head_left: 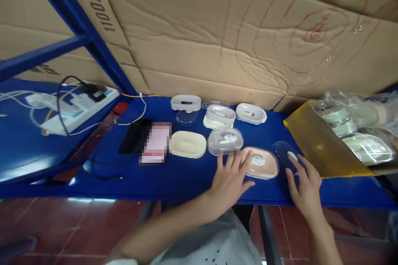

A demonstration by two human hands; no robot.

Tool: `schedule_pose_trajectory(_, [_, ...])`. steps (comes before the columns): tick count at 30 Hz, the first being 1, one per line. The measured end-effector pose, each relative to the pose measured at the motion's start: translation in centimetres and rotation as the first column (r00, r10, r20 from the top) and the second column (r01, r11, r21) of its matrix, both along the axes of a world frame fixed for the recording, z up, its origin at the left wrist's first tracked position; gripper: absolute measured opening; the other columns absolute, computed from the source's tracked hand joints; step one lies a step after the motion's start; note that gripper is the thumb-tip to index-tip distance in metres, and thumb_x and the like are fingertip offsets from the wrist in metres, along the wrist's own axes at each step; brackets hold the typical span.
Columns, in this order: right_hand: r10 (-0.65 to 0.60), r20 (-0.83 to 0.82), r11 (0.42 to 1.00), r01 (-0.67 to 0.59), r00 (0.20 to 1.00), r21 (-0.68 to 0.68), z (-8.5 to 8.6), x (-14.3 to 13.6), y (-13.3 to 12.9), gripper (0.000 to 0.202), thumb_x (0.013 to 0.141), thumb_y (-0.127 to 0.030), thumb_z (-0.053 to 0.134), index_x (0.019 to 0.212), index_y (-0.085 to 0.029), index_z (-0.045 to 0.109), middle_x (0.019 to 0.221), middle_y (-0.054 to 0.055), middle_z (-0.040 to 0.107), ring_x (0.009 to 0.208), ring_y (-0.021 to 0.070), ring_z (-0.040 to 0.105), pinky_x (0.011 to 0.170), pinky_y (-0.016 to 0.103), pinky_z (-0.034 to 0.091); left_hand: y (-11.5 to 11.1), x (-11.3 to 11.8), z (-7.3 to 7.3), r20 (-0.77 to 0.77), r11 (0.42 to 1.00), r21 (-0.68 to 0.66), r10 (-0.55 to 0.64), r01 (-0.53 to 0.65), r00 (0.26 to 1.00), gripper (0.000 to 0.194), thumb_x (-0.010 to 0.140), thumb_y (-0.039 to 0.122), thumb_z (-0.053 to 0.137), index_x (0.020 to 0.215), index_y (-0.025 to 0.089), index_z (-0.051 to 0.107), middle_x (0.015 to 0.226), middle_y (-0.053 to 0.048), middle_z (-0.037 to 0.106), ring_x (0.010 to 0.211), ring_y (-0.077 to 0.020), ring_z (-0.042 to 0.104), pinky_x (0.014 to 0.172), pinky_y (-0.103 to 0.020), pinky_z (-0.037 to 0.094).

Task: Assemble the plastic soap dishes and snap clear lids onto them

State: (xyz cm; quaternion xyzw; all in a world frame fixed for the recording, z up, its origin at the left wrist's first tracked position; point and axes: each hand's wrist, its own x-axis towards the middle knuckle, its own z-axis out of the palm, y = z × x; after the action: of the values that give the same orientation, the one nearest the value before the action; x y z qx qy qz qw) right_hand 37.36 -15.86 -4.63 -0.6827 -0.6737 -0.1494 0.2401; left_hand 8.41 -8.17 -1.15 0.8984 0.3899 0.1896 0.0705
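Observation:
My left hand (231, 178) has its fingers spread at the left end of a pink oval dish (264, 167) with a clear cover and round label. Over a clear oval lid (281, 153) lying on the blue surface, my right hand (303, 178) has its fingers apart, near the lid's round label. Just behind my left hand sits a greyish oval dish (214, 143) under a clear cover with a label. To its left is a cream oval dish (188, 144). Three white oval dishes (185, 102) stand along the back, one of them on a cream piece.
At the right, an open carton (323, 149) holds several wrapped green dishes (368, 149). A black object (132, 138) and a pixelated pink item (156, 143) lie left. Beyond them are a power strip (74, 116) and cables. Cardboard (186, 29) stands behind the blue table (124, 182).

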Motion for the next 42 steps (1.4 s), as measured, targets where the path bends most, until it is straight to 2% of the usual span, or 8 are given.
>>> schedule_pose_trajectory(5, [0.287, 0.065, 0.949, -0.274, 0.956, -0.153, -0.1, -4.0, -1.2, 0.06, 0.108, -0.041, 0.054, 0.167, -0.035, 0.039, 0.164, 0.012, 0.052, 0.149, 0.0386, 0.05, 0.121, 0.062, 0.034, 3.0, -5.6, 0.3, 0.085, 0.985, 0.072, 0.153, -0.159, 0.985, 0.05, 0.112, 0.04, 0.05, 0.158, 0.022, 0.048, 0.158, -0.018, 0.055, 0.141, -0.0369, 0.056, 0.112, -0.057, 0.045])
schedule_pose_trajectory(10, [0.179, 0.095, 0.984, -0.177, 0.979, -0.025, 2.0, -6.0, 2.4, 0.056, 0.11, -0.039, 0.053, 0.165, -0.029, 0.043, 0.157, 0.016, 0.06, 0.149, 0.0414, 0.05, 0.12, 0.066, 0.033, 2.3, -12.5, -1.5, 0.03, 0.933, 0.142, 0.329, -0.33, 0.944, 0.029, 0.109, 0.029, 0.056, 0.133, 0.016, 0.066, 0.14, -0.018, 0.068, 0.134, -0.0386, 0.061, 0.115, -0.06, 0.04])
schedule_pose_trajectory(17, [0.701, 0.138, 0.711, -0.669, 0.7, -0.216, 4.4, -17.7, 8.9, 0.043, 0.114, -0.028, 0.045, 0.153, -0.018, 0.057, 0.159, 0.01, 0.06, 0.148, 0.0236, 0.053, 0.123, 0.045, 0.041, -2.3, -11.5, -3.2, 0.028, 0.983, 0.106, 0.145, -0.147, 0.989, 0.039, 0.111, 0.02, 0.05, 0.149, 0.022, 0.06, 0.139, -0.012, 0.07, 0.128, -0.029, 0.063, 0.111, -0.05, 0.036])
schedule_pose_trajectory(24, [0.438, 0.277, 0.89, -0.369, 0.855, -0.268, 2.3, -19.6, 13.3, 0.044, 0.112, -0.027, 0.047, 0.147, -0.005, 0.062, 0.125, 0.021, 0.077, 0.126, 0.0323, 0.066, 0.118, 0.053, 0.041, -2.7, -14.8, -3.6, 0.114, 0.977, 0.105, 0.176, -0.188, 0.978, 0.042, 0.108, 0.024, 0.058, 0.15, 0.026, 0.059, 0.15, -0.015, 0.06, 0.137, -0.0328, 0.058, 0.117, -0.058, 0.035])
schedule_pose_trajectory(29, [0.368, 0.254, 0.901, -0.276, 0.895, -0.334, 2.5, -21.5, 17.0, 0.049, 0.107, -0.009, 0.04, 0.151, 0.002, 0.056, 0.151, 0.028, 0.061, 0.14, 0.0375, 0.056, 0.123, 0.057, 0.032, -2.3, -15.7, -4.1, 0.118, 0.979, 0.08, 0.178, -0.188, 0.977, 0.036, 0.104, 0.025, 0.062, 0.14, 0.024, 0.065, 0.149, -0.015, 0.061, 0.144, -0.0377, 0.052, 0.114, -0.061, 0.045])
schedule_pose_trajectory(33, [0.339, 0.21, 0.899, -0.25, 0.917, -0.36, 2.7, -22.1, 19.9, 0.049, 0.104, -0.005, 0.041, 0.149, 0.001, 0.057, 0.139, 0.029, 0.068, 0.127, 0.0385, 0.064, 0.115, 0.06, 0.039, -2.5, -16.1, -4.1, 0.186, 0.978, 0.059, 0.186, -0.2, 0.965, 0.025, 0.104, 0.022, 0.061, 0.127, 0.025, 0.07, 0.143, -0.013, 0.063, 0.133, -0.035, 0.06, 0.107, -0.057, 0.055])
schedule_pose_trajectory(38, [0.476, 0.118, 0.828, -0.399, 0.872, -0.393, 4.8, -21.0, 18.7, 0.034, 0.111, -0.022, 0.047, 0.136, -0.016, 0.069, 0.125, 0.017, 0.073, 0.117, 0.0295, 0.068, 0.106, 0.047, 0.046, -2.6, -16.5, -4.5, 0.31, 0.98, -0.039, 0.199, -0.197, 0.93, 0.028, 0.105, 0.023, 0.063, 0.132, 0.026, 0.064, 0.153, -0.014, 0.052, 0.134, -0.0317, 0.061, 0.108, -0.051, 0.06])
schedule_pose_trajectory(42, [0.724, -0.049, 0.629, -0.687, 0.688, -0.363, 6.0, -20.6, 14.1, 0.03, 0.113, -0.028, 0.051, 0.137, -0.022, 0.069, 0.118, 0.009, 0.074, 0.111, 0.022, 0.068, 0.1, 0.037, 0.048, -1.9, -16.2, -4.7, 0.411, 0.943, -0.176, 0.33, -0.281, 0.85, 0.06, 0.102, 0.027, 0.069, 0.157, 0.031, 0.044, 0.164, -0.016, 0.036, 0.131, -0.0288, 0.064, 0.109, -0.049, 0.061])
